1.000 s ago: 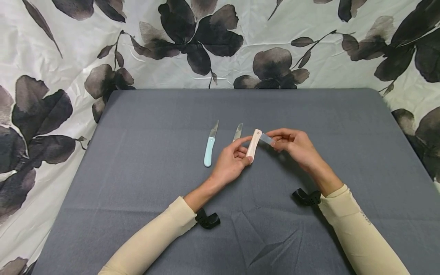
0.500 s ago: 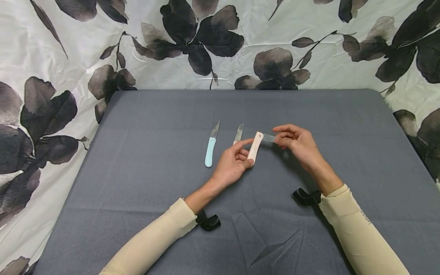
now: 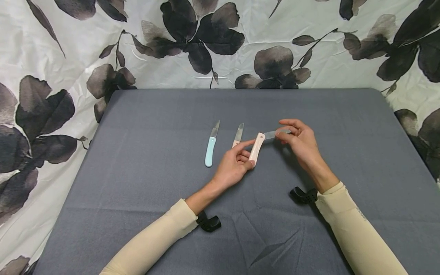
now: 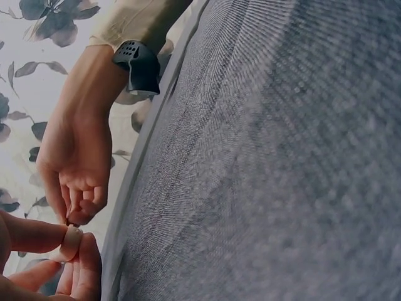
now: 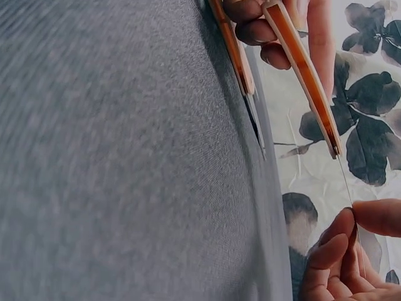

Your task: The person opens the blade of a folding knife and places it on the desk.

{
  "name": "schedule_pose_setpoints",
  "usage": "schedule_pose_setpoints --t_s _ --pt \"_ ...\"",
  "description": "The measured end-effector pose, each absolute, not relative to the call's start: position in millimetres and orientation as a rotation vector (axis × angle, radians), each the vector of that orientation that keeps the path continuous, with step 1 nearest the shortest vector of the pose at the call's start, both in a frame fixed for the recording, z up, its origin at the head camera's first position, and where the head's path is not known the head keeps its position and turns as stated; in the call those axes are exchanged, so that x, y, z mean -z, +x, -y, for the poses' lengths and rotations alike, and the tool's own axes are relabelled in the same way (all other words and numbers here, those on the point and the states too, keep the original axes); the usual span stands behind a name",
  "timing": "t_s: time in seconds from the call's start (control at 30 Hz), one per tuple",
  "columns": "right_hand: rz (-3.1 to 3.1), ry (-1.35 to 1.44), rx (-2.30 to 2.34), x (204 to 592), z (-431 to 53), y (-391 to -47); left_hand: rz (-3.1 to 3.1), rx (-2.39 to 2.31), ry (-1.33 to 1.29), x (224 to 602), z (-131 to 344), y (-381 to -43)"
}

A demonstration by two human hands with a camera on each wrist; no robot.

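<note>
My left hand (image 3: 231,167) grips the pale pink handle of a folding knife (image 3: 256,149) above the table, thumb near its lower end and index finger along its side. My right hand (image 3: 302,142) pinches the knife's blade (image 3: 270,135) between thumb and fingers. The blade sticks out to the right, at an angle to the handle. In the right wrist view the handle's slot (image 5: 304,63) looks orange inside, and the thin blade runs down into the right fingertips. The left wrist view shows both hands close together, the blade mostly hidden.
A light blue folding knife (image 3: 210,151) lies unfolded on the grey table (image 3: 154,152), left of my hands. Another pink-handled knife (image 3: 238,134) lies beside it, its handle partly behind my left hand. Floral cloth (image 3: 223,76) hangs behind the table.
The blade has swung outward and up from the handle as my right hand moved up and to the right, holding it. My left hand has barely shifted.
</note>
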State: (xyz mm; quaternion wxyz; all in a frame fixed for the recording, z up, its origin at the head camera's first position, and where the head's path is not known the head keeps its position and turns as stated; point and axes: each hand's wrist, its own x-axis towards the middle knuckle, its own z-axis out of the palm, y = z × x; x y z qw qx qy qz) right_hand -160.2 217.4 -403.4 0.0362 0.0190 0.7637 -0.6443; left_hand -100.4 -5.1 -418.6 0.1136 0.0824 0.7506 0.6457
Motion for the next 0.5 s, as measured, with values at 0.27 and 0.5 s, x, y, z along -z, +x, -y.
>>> schedule_pose_setpoints --t_s 0.27,0.5 --pt "-2.098 0.078 2.252 401.9 -210.2 -165.0 -2.197 -1.886 0.248 416.8 3.9 -101.3" --pt "-1.936 0.102 2.390 401.7 -205.8 -169.2 -2.181 -1.893 0.250 414.5 1.7 -100.3"
